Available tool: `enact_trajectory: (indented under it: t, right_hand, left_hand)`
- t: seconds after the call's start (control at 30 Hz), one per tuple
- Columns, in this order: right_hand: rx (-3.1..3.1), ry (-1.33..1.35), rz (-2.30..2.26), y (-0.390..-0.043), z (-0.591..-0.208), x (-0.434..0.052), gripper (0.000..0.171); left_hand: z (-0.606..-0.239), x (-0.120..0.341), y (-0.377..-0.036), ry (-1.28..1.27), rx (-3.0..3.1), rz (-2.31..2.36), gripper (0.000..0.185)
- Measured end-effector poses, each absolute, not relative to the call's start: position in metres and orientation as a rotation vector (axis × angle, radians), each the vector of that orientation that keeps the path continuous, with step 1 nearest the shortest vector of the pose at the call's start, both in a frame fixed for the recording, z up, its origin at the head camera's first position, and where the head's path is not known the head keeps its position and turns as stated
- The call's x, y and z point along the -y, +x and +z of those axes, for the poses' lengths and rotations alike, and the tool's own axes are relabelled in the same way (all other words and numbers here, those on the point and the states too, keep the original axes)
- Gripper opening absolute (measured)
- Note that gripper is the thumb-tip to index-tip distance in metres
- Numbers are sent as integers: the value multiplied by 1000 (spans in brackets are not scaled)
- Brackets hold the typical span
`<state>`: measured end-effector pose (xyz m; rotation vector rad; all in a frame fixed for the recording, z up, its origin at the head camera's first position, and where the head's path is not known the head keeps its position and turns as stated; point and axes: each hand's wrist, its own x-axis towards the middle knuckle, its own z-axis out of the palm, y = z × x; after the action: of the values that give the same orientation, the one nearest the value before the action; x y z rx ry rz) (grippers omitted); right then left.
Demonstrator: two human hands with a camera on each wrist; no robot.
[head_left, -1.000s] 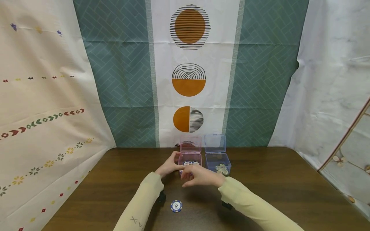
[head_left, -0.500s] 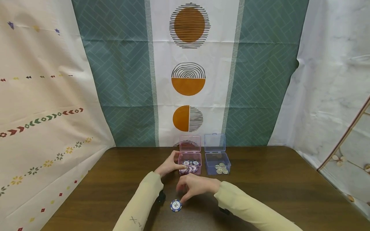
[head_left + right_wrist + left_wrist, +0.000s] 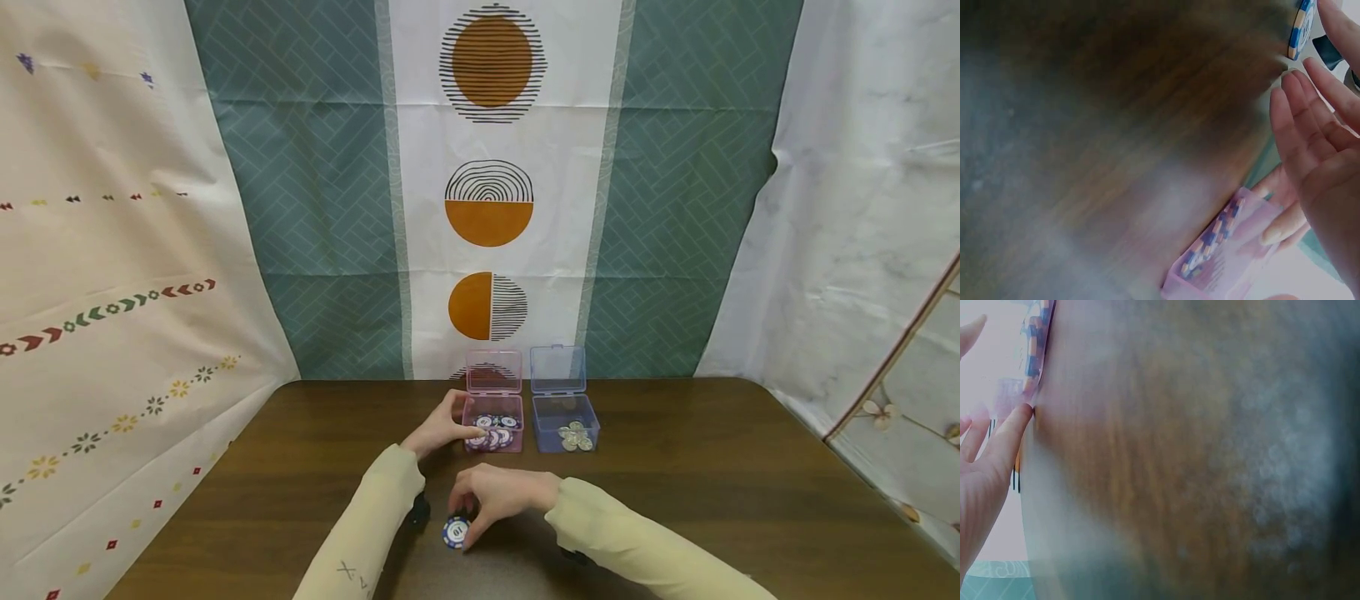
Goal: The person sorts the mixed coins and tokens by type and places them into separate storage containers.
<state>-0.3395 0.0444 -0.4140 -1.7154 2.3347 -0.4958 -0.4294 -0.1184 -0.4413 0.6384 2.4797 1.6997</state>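
A blue-and-white poker chip (image 3: pixel 455 532) lies flat on the wooden table. My right hand (image 3: pixel 501 492) hovers at it, thumb by its right edge and fingers beyond its far side. In the right wrist view those fingers are extended, with a gap between them and the chip (image 3: pixel 1302 31). My left hand (image 3: pixel 438 431) holds the left side of a pink see-through box (image 3: pixel 519 410), thumb at the front corner and fingers farther back. Several poker chips (image 3: pixel 493 438) lie inside that box, its lid raised.
To the right of the pink box stands a blue see-through box (image 3: pixel 542 421), lid up, with several shiny coin-like discs (image 3: pixel 576 437) in it. Patterned cloths (image 3: pixel 322 208) hang behind and beside the wooden table (image 3: pixel 712 467).
My right hand has moved from in front of the pink box toward me, down to the loose chip. The left hand stays at the pink box.
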Motion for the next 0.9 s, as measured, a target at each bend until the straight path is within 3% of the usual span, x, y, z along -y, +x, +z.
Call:
enact_trajectory:
  t: [0.9]
  right_hand:
    - [-2452, -1745, -392, -336, -415, -42, 27]
  left_hand:
    - [-422, 116, -416, 683, -2446, 1696, 68]
